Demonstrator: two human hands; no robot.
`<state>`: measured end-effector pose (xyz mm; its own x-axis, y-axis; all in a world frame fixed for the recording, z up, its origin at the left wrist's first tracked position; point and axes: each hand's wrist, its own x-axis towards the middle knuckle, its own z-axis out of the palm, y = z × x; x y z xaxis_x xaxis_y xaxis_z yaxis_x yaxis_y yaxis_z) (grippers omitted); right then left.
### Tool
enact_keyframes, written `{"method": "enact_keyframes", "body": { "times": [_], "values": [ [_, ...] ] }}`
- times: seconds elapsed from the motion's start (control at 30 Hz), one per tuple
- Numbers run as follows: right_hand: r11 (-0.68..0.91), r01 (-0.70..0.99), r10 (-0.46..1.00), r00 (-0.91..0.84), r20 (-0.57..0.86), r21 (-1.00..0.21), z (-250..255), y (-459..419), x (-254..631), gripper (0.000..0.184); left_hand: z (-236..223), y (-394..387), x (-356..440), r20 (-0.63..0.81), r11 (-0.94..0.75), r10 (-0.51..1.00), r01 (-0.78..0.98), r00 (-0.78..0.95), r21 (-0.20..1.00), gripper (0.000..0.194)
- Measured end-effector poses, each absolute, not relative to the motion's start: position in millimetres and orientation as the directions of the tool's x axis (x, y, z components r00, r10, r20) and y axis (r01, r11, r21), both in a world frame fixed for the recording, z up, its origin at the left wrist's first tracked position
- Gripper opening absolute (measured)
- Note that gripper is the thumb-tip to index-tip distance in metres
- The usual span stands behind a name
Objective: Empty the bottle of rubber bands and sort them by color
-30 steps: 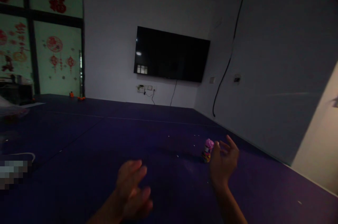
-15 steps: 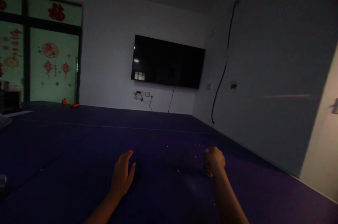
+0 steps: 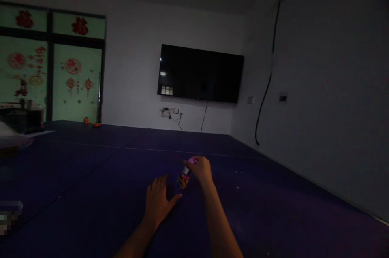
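Observation:
My right hand [image 3: 200,169] grips the pink top of a small bottle-shaped container [image 3: 183,179]. Its body looks multicoloured, with yellow, red and dark patches and a pale label near the top. The container hangs tilted, its lower end toward my left hand. Just left of it, my left hand [image 3: 158,199] is open, thumb spread away from the fingers and nothing held. Both hands are over a dark purple table surface [image 3: 121,193]. The dim light hides finer detail on the container.
Small white scraps [image 3: 238,187] lie to the right on the surface. Orange objects [image 3: 96,125] sit at the far left edge, near a dark box [image 3: 30,120]. A blurred pale bag-like thing [image 3: 12,138] is at left. A television [image 3: 200,73] hangs on the far wall.
My right hand has carried the container leftward, close to my left hand. My left hand has shifted slightly right and spread its thumb wider. The view has turned a little left.

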<state>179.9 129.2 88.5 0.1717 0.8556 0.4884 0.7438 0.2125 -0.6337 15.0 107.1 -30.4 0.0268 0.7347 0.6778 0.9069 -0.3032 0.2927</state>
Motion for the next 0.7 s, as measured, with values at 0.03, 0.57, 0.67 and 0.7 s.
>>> {"method": "enact_keyframes", "body": {
  "times": [0.03, 0.57, 0.67, 0.7],
  "values": [
    [0.218, 0.749, 0.856, 0.161, 0.491, -0.626, 87.1, 130.4, 171.8, 0.025, -32.8, 110.5, 14.5, 0.676, -0.328, 0.736, 0.894, 0.038, 0.307, 0.075],
    [0.111, 0.946, 0.944, -0.003, 0.331, -0.305, 90.5, 115.0, 147.4, 0.049, -21.8, 94.5, 15.7, 0.561, -0.433, 0.814, 0.797, 0.146, 0.421, 0.037],
    [0.102, 0.941, 0.953, 0.001, 0.304, -0.324, 90.5, 115.5, 150.5, 0.040, -22.5, 94.8, 15.2, 0.566, -0.441, 0.809, 0.801, 0.159, 0.406, 0.037],
    [0.100, 0.938, 0.954, 0.005, 0.300, -0.332, 90.2, 115.7, 150.8, 0.038, -22.8, 95.0, 14.9, 0.567, -0.441, 0.808, 0.802, 0.160, 0.402, 0.037]
  ]
}}
